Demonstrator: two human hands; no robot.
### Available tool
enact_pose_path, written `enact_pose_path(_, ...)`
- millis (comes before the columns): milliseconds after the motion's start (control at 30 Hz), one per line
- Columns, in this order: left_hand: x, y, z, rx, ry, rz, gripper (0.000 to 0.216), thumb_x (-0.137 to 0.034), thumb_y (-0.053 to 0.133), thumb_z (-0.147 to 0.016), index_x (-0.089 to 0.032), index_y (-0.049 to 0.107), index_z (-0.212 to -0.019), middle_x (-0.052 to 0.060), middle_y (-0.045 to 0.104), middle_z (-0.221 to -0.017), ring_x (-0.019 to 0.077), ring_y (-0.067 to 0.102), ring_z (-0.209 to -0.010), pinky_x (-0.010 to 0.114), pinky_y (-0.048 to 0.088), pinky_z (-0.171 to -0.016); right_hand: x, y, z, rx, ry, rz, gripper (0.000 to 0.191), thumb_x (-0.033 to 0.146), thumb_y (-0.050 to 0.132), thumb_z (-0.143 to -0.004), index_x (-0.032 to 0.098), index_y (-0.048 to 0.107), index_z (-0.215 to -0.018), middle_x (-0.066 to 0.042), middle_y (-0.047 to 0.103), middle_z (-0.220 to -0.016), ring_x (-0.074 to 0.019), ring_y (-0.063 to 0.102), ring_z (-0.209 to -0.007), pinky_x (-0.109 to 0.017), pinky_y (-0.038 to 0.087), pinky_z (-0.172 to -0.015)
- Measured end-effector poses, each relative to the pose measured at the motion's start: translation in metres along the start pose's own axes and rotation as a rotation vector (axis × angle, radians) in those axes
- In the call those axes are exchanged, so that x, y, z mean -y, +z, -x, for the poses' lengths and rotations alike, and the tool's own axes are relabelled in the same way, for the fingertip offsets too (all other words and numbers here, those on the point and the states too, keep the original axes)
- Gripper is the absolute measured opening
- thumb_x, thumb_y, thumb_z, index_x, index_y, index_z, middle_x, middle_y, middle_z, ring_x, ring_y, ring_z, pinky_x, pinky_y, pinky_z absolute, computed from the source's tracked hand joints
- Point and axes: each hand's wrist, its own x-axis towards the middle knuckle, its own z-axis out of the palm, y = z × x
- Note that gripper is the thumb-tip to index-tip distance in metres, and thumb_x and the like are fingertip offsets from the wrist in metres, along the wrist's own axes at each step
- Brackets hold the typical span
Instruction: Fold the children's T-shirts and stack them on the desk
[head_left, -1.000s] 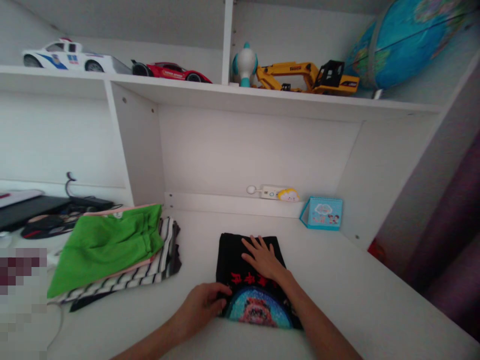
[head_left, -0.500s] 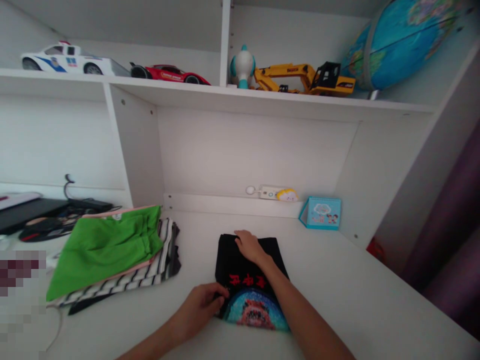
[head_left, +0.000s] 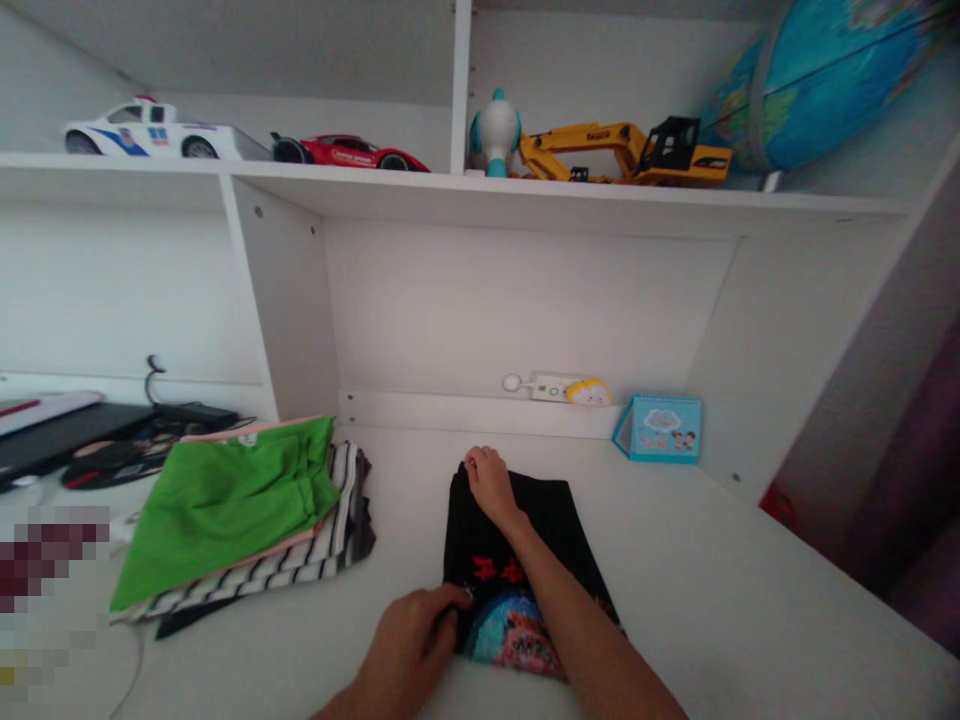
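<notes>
A folded black T-shirt [head_left: 544,497] lies on the white desk in front of me. It bears red lettering and a round blue print with a reddish figure, partly covered by my forearm. At its far left corner my right hand [head_left: 491,485] has its fingers curled over the edge, pinching the cloth. My left hand [head_left: 420,635] grips the near left side between thumb and fingers.
To the left lies a stack of folded clothes, a green garment [head_left: 240,500] over striped cloth [head_left: 292,578]. A blue desk calendar [head_left: 666,430] and a power strip [head_left: 551,387] stand at the back. The shelf above holds toy cars, a yellow toy excavator [head_left: 626,150] and a globe [head_left: 832,90].
My right hand has shifted from lying on the shirt's far edge to curling its fingers at the far left corner. My left hand keeps to the left side. The view has swung slightly left.
</notes>
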Motion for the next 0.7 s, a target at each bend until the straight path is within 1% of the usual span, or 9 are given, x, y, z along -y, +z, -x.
enact_pose_path(100, 0.000, -0.001, 0.000, 0.000, -0.009, 0.006, 0.029, -0.017, 0.039, -0.077, -0.025, 0.060, -0.095, -0.001, 0.062, -0.079, 0.0138, 0.055, -0.070, 0.022, 0.040, -0.066, 0.008, -0.002, -0.002, -0.013, -0.039, 0.008, 0.019, 0.020, 0.032, -0.088, 0.019, 0.051, -0.094, -0.006, 0.053, -0.096, -0.0178, 0.044, -0.094, -0.030, 0.031, -0.081)
enact_pose_path(200, -0.004, -0.001, 0.000, -0.013, 0.008, 0.011, 0.027, -0.016, 0.041, -0.075, -0.023, 0.061, -0.093, 0.002, 0.061, -0.084, 0.0152, 0.055, -0.078, 0.024, 0.041, -0.072, 0.013, 0.002, 0.000, 0.064, -0.080, 0.021, 0.016, 0.021, 0.039, -0.086, 0.020, 0.054, -0.090, -0.005, 0.056, -0.091, -0.0181, 0.047, -0.092, -0.031, 0.032, -0.080)
enact_pose_path(267, -0.006, -0.001, 0.002, -0.020, 0.020, -0.013, 0.027, -0.016, 0.042, -0.075, -0.021, 0.061, -0.095, 0.004, 0.060, -0.087, 0.0165, 0.054, -0.082, 0.027, 0.042, -0.075, 0.012, 0.003, 0.001, 0.113, -0.081, 0.027, 0.017, 0.022, 0.040, -0.085, 0.020, 0.055, -0.093, -0.005, 0.057, -0.093, -0.0182, 0.048, -0.092, -0.032, 0.033, -0.081)
enact_pose_path(367, -0.008, -0.002, 0.005, -0.017, 0.055, -0.080, 0.029, -0.015, 0.044, -0.074, -0.021, 0.060, -0.098, 0.006, 0.057, -0.090, 0.0188, 0.052, -0.087, 0.031, 0.043, -0.077, 0.003, -0.010, 0.006, 0.153, -0.058, 0.034, 0.029, 0.024, 0.032, -0.088, 0.019, 0.049, -0.111, -0.009, 0.054, -0.110, -0.0189, 0.045, -0.103, -0.035, 0.032, -0.087)
enact_pose_path(433, -0.006, -0.003, 0.005, -0.034, 0.120, -0.135, 0.035, -0.014, 0.045, -0.073, -0.022, 0.057, -0.105, 0.008, 0.054, -0.101, 0.0211, 0.049, -0.098, 0.035, 0.041, -0.084, -0.007, -0.027, 0.014, 0.194, -0.059, 0.041, 0.034, 0.028, 0.030, -0.089, 0.017, 0.046, -0.118, -0.012, 0.045, -0.124, -0.0212, 0.037, -0.115, -0.040, 0.028, -0.093)
enact_pose_path(500, -0.002, -0.006, 0.001, -0.061, 0.186, -0.193, 0.042, -0.016, 0.045, -0.075, -0.022, 0.051, -0.115, 0.010, 0.045, -0.121, 0.0250, 0.037, -0.115, 0.041, 0.034, -0.094, -0.021, -0.047, 0.029, 0.250, -0.069, 0.048, 0.042, 0.036, 0.032, -0.088, 0.015, 0.043, -0.122, -0.013, 0.036, -0.133, -0.0248, 0.026, -0.124, -0.045, 0.023, -0.096)
enact_pose_path(567, -0.001, -0.011, -0.011, -0.051, 0.214, -0.241, 0.046, -0.025, 0.043, -0.080, -0.021, 0.041, -0.125, 0.011, 0.027, -0.137, 0.0291, 0.018, -0.127, 0.048, 0.023, -0.100, -0.034, -0.064, 0.046, 0.327, -0.061, 0.055, 0.053, 0.046, 0.033, -0.085, 0.014, 0.037, -0.128, -0.014, 0.028, -0.137, -0.0279, 0.018, -0.127, -0.051, 0.020, -0.097)
enact_pose_path(633, -0.003, -0.014, -0.030, 0.016, 0.223, -0.268, 0.056, -0.041, 0.039, -0.083, -0.018, 0.030, -0.133, 0.012, 0.013, -0.143, 0.0313, 0.005, -0.129, 0.052, 0.017, -0.101, -0.043, -0.078, 0.061, 0.416, -0.013, 0.063, 0.064, 0.054, 0.032, -0.083, 0.015, 0.028, -0.133, -0.013, 0.019, -0.141, -0.0293, 0.011, -0.129, -0.054, 0.017, -0.098)
enact_pose_path(700, -0.009, -0.014, -0.051, 0.102, 0.254, -0.285, 0.075, -0.057, 0.038, -0.078, -0.014, 0.018, -0.136, 0.015, 0.003, -0.143, 0.0323, -0.002, -0.129, 0.053, 0.013, -0.101, -0.047, -0.086, 0.074, 0.481, 0.030, 0.053, 0.067, 0.057, 0.028, -0.082, 0.018, 0.020, -0.136, -0.009, 0.010, -0.143, -0.0281, 0.005, -0.130, -0.054, 0.014, -0.099)
